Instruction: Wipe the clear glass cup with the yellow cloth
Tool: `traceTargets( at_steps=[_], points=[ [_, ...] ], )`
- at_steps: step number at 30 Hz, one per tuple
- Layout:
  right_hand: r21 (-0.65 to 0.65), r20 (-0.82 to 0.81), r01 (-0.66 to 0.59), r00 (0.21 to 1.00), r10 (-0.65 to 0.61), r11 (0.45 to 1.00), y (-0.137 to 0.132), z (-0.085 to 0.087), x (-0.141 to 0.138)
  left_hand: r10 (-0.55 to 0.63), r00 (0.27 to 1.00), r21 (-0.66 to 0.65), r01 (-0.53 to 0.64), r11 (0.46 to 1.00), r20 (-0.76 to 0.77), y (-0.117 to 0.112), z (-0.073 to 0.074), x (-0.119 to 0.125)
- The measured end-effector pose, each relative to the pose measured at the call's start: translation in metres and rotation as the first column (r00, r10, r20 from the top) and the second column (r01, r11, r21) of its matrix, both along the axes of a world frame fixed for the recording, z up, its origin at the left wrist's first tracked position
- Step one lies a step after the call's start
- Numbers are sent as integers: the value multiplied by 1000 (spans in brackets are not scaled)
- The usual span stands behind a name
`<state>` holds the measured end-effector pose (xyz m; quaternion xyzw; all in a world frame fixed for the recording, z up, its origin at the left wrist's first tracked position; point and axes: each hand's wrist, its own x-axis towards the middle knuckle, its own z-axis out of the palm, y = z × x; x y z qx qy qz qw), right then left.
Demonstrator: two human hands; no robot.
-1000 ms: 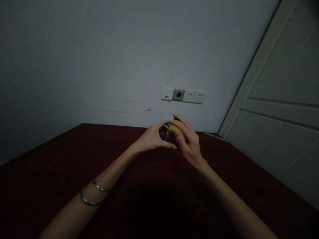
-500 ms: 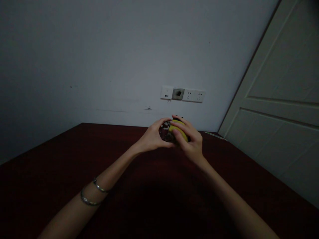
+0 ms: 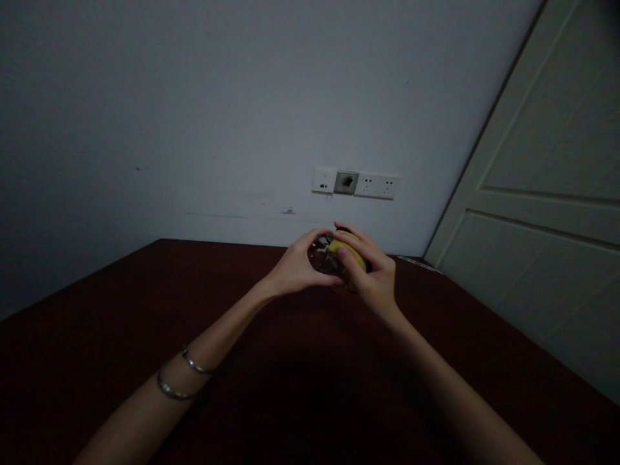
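Observation:
Both hands are raised above a dark red table (image 3: 145, 310) and meet around one small object. My left hand (image 3: 295, 268) is curled around a clear, glassy part (image 3: 320, 257) of it, thumb below and fingers on top. My right hand (image 3: 372, 274) wraps a yellow, rounded part (image 3: 345, 248), with the fingers laid over it. The dim light hides what the object is. Two thin metal bangles (image 3: 181, 381) sit on my left forearm.
A pale wall rises behind the table, with a row of white sockets and a grey switch plate (image 3: 356, 184) just above the hands. A white panelled door (image 3: 547, 206) stands at the right, close to the table's right edge.
My right hand has shifted slightly on the yellow part, fingers turning a little over it. The left hand and both arms stay almost where they were.

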<state>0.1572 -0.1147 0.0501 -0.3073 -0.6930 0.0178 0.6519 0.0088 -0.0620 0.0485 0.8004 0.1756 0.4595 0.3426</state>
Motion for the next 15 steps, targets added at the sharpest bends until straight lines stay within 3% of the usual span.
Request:
traceTargets(
  at_steps=[4,10,15],
  points=[
    [-86,-117,-12,993,2,996,1,1,0,33,999,35,-32,999,-27,-2,2,0],
    [82,120,40,992,-50,996,-1,-1,0,18,1000,18,-18,1000,-12,0,1,1],
    [-63,-61,14,998,-18,998,5,2,4,52,999,21,-52,998,-16,-3,2,1]
  ],
)
